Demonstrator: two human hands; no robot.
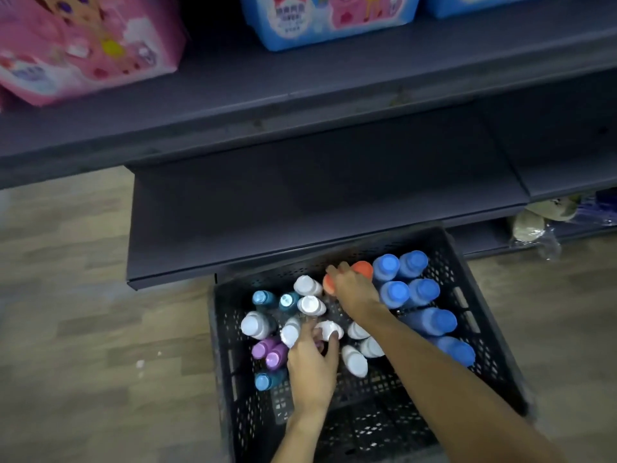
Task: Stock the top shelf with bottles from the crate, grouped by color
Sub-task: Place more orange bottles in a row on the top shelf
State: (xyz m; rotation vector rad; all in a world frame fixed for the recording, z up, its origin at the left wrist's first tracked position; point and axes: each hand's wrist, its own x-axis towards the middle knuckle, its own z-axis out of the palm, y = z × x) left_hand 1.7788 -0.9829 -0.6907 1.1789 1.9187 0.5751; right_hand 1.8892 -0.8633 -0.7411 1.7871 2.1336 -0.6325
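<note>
Both hands are down in the dark slatted crate (494, 315) on the wood-look floor (83, 295), in front of the grey shelving. The right hand (352, 289) lies over the orange-capped bottles (364, 268) at about twelve o'clock in the crate, fingers draped on them; motion blur hides whether that grip has clenched or only rests there, so I cannot tell. The left hand (312, 362) reaches among the white-capped bottles (309, 305) near the middle, fingertips curling round one white cap (329, 330), a grip that looks begun rather than secure. The blue bottles (409, 279) crowd the two o'clock side, two of them lying on their sides toward four o'clock; purple-capped bottles (268, 350) and small teal-capped ones (265, 299) sit at nine o'clock. The likely trouble is the packing: the bottles lean on one another, so lifting one by its cap could topple its neighbours or let a slick cap slip from the fingers. Taking white with one hand and orange with the other also risks mixing colours on the shelf. The bare shelf board (300, 202) juts out directly above the crate's far edge, so a bottle raised straight up at twelve o'clock may knock its lip. Pink and blue packs (327, 18) occupy the shelf above.
</note>
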